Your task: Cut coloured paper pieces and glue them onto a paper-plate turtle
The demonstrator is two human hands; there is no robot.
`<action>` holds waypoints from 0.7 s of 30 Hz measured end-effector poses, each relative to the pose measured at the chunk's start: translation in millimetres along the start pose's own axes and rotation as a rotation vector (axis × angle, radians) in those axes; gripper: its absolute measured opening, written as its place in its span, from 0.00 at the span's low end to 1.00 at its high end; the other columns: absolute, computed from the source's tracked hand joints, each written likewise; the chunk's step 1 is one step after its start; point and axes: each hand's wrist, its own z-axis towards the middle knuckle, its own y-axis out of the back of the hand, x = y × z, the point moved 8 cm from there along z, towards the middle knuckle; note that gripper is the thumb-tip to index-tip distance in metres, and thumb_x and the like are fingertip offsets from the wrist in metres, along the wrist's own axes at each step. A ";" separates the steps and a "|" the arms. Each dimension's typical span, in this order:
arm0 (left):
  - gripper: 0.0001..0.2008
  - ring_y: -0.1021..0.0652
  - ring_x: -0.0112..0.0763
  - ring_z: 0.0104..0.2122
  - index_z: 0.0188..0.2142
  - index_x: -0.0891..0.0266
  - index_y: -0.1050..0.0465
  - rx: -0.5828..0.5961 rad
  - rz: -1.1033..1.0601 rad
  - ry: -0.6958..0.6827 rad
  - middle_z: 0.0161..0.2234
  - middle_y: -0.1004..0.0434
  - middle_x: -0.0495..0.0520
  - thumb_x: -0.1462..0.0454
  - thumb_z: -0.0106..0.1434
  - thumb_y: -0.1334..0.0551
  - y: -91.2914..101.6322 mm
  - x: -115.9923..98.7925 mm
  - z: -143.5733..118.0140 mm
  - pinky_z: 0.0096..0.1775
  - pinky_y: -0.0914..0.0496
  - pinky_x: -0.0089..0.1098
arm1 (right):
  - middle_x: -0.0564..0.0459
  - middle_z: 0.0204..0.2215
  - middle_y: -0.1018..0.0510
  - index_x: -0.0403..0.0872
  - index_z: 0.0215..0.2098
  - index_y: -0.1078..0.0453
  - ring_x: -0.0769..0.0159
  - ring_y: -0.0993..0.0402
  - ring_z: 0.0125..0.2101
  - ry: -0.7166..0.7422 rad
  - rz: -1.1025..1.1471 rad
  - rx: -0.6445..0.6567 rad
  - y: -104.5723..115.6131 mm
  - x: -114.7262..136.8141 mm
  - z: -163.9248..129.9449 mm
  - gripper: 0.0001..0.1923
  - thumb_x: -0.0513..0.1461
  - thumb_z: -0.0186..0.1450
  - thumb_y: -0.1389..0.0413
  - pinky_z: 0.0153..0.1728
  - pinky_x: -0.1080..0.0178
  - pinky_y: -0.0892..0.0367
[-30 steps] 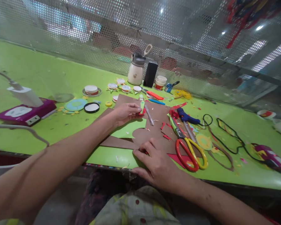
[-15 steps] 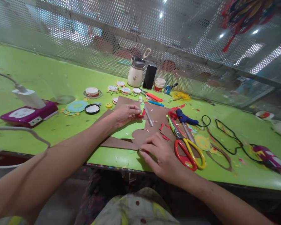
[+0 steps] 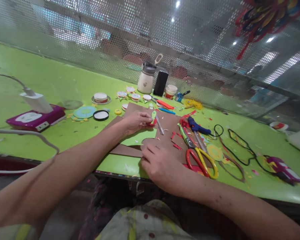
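Green cutout (image 3: 153, 115) in left hand (image 3: 137, 122), grip closed on it, over the brown board (image 3: 171, 126) on the surface (image 3: 70, 133) | right hand (image 3: 160, 165) curled by the board's near edge, can't really tell if that grip's got anything | pen (image 3: 159, 126) right beside the cutout, scissors (image 3: 191, 143) further right

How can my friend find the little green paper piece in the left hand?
On the green table, find the brown sheet. Over it, the left hand holds a small green strip, just left of the grey pen. Unlike the larger plain green sheet nearby, this strip has tiny dark marks near its top.
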 end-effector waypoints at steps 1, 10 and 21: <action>0.06 0.21 0.30 0.28 0.24 0.68 0.29 -0.002 -0.001 0.000 0.25 0.22 0.56 0.72 0.53 0.32 0.3 0.4 0.1 0.42 0.26 0.39 | 0.44 0.28 0.28 0.43 0.26 0.29 0.57 0.37 0.32 0.036 -0.033 0.017 0.0 3.3 2.7 0.09 0.29 0.62 0.48 0.31 0.56 0.41; 0.07 0.21 0.31 0.26 0.23 0.68 0.28 -0.014 -0.015 0.006 0.24 0.22 0.56 0.71 0.51 0.31 1.4 3.4 -2.0 0.40 0.26 0.37 | 0.47 0.20 0.29 0.46 0.19 0.34 0.60 0.38 0.25 0.113 -0.084 0.110 -5.0 13.1 14.5 0.13 0.25 0.55 0.45 0.28 0.57 0.43; 0.10 0.21 0.32 0.24 0.23 0.68 0.30 -0.030 0.009 -0.003 0.22 0.24 0.55 0.68 0.49 0.29 -1.7 -4.0 -7.5 0.34 0.25 0.33 | 0.49 0.26 0.29 0.44 0.25 0.32 0.64 0.36 0.27 -0.138 0.221 -0.059 5.9 -11.8 -3.8 0.09 0.30 0.62 0.49 0.27 0.62 0.40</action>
